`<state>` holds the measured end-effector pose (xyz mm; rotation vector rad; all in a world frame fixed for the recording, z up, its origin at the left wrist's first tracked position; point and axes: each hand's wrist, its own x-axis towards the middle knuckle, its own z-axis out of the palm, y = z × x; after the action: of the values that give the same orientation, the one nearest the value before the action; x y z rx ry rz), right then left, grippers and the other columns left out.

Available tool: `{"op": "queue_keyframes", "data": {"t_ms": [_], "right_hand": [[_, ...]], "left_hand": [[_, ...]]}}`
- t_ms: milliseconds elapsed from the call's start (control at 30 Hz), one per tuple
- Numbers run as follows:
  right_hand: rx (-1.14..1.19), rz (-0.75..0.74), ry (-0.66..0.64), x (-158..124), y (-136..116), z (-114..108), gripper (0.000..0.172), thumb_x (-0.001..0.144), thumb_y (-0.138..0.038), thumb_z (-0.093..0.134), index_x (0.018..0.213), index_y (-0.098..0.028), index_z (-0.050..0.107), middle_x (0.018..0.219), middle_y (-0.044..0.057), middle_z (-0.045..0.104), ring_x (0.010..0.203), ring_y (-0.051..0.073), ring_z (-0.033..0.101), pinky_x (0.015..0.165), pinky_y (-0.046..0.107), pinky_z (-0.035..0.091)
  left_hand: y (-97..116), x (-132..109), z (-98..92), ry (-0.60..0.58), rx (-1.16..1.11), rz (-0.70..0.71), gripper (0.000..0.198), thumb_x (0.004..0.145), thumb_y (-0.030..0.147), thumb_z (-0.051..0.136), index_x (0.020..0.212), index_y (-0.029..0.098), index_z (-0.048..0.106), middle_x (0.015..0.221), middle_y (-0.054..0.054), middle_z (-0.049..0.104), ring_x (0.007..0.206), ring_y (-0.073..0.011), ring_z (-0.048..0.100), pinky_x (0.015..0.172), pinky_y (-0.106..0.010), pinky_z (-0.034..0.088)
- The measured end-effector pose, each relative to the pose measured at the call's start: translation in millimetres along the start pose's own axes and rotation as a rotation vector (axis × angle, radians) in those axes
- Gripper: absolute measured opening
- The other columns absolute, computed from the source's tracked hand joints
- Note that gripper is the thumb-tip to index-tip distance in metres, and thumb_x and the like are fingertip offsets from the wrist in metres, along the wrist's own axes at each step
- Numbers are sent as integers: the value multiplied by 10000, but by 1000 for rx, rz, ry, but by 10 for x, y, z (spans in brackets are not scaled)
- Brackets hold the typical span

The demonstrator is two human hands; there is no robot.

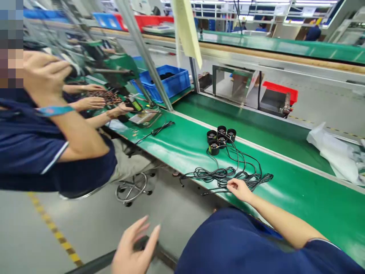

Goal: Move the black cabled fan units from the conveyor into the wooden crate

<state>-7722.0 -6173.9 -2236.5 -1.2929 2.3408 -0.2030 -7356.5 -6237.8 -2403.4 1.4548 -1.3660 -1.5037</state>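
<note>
My right hand [240, 191] rests at the near edge of the green bench, its fingers pinched on a black cable among the coils [211, 174]. The exact grip is partly hidden by the fingers. From these coils, thin black leads run up to several small round black fans [221, 141] grouped together near the metal divider strip. My left hand [135, 245] is off the bench, over the floor at lower left. Its thumb and fingers are spread, with nothing in them, and slightly blurred.
A co-worker [54, 148] sits at left with one arm raised; other hands work beside a green machine [118, 66]. Another cable [159, 130] lies on the bench. A blue bin [168, 82] stands behind, a plastic bag [330, 150] at right. A wheeled stool [132, 188] is below.
</note>
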Motion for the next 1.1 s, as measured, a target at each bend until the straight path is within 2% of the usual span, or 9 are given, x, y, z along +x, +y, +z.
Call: {"op": "queue_keyframes", "data": {"t_ms": [133, 267, 367, 467, 533, 633, 867, 967, 1100], "right_hand": [[60, 125, 96, -42, -23, 114, 215, 845, -307, 531, 927, -128, 617, 798, 68, 669, 695, 157, 639, 678, 293, 539], [-46, 180, 90, -62, -236, 461, 223, 819, -256, 579, 1013, -153, 620, 863, 42, 665, 631, 128, 614, 719, 303, 528], [-258, 250, 180, -36, -407, 740, 315, 864, -315, 560, 1133, -153, 590, 1021, 94, 638, 809, 190, 641, 824, 359, 514], [-431, 388, 308, 34, -541, 976, 504, 878, -465, 554, 1266, -144, 525, 1138, 159, 571, 1039, 296, 585, 890, 435, 485], [-471, 517, 370, 95, -613, 1096, 596, 851, -550, 568, 1300, -164, 498, 1144, 167, 540, 1042, 321, 570, 868, 463, 483], [-451, 664, 473, 163, -704, 1215, 623, 818, -607, 582, 1271, -186, 507, 1136, 168, 507, 1016, 323, 565, 833, 473, 487], [-278, 794, 572, 109, -858, 1340, 447, 771, -433, 638, 1129, -182, 544, 1206, 140, 431, 1024, 279, 593, 836, 396, 511], [-228, 854, 595, 153, -883, 1318, 443, 785, -489, 609, 1113, -199, 548, 1184, 120, 448, 998, 264, 609, 825, 383, 511], [-248, 1001, 628, 281, -845, 1231, 387, 812, -554, 541, 964, -200, 568, 1057, 99, 482, 941, 270, 611, 799, 404, 507]], "left_hand": [[631, 1003, 839, -290, 58, 421, 554, 752, 522, 627, 1216, 233, 540, 1197, -138, 592, 1020, -301, 636, 906, -467, 543], [1126, 1813, 1710, -423, 183, 669, 618, 743, 465, 682, 1249, 165, 496, 1267, -179, 517, 1211, -329, 512, 1035, -464, 452], [1387, 2158, 2216, -470, 289, 722, 653, 704, 500, 728, 1209, 147, 511, 1229, -173, 510, 1176, -335, 506, 998, -461, 462], [1522, 2281, 2524, -513, 327, 738, 592, 711, 524, 716, 1141, 161, 533, 1196, -156, 510, 1124, -333, 515, 939, -459, 483], [1548, 2283, 2606, -551, 309, 756, 464, 737, 496, 694, 1040, 174, 553, 1160, -142, 513, 1098, -317, 524, 920, -438, 488], [1546, 2233, 2559, -585, 314, 769, 409, 722, 509, 695, 927, 191, 539, 1087, -122, 520, 1054, -304, 541, 870, -418, 502], [1454, 2104, 2222, -699, 357, 849, 660, 671, 530, 716, 1169, 169, 477, 1120, -144, 532, 1057, -335, 556, 772, -406, 513], [1433, 2117, 2233, -750, 403, 884, 631, 672, 526, 716, 1154, 180, 501, 1123, -148, 535, 1047, -340, 570, 756, -395, 512], [1486, 2182, 2201, -809, 376, 878, 559, 665, 511, 724, 1071, 182, 525, 1067, -114, 574, 940, -296, 624, 732, -366, 515]]}}
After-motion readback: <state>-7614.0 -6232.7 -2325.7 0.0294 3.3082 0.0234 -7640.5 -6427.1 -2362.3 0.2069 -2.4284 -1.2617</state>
